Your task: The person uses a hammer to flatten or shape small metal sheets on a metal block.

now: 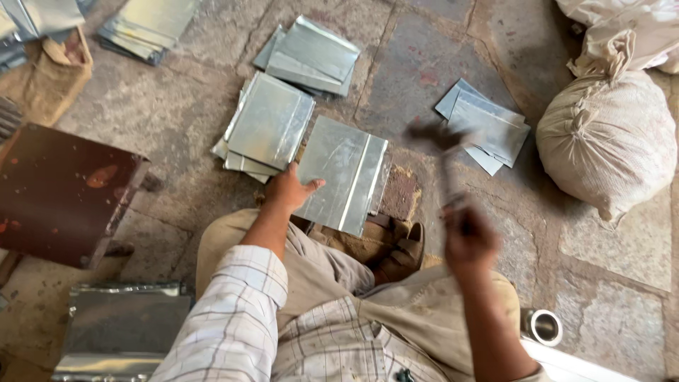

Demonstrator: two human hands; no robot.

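Left hand (286, 189) presses flat on the folded metal sheet (343, 173); right hand (467, 237), beside it, grips a blurred hammer (440, 141).

Head camera, steeply downward, close over lap.

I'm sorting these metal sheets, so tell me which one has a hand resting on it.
The sheet with a raised seam, directly before the knees: the left hand presses its left edge. The other stacks lie untouched.
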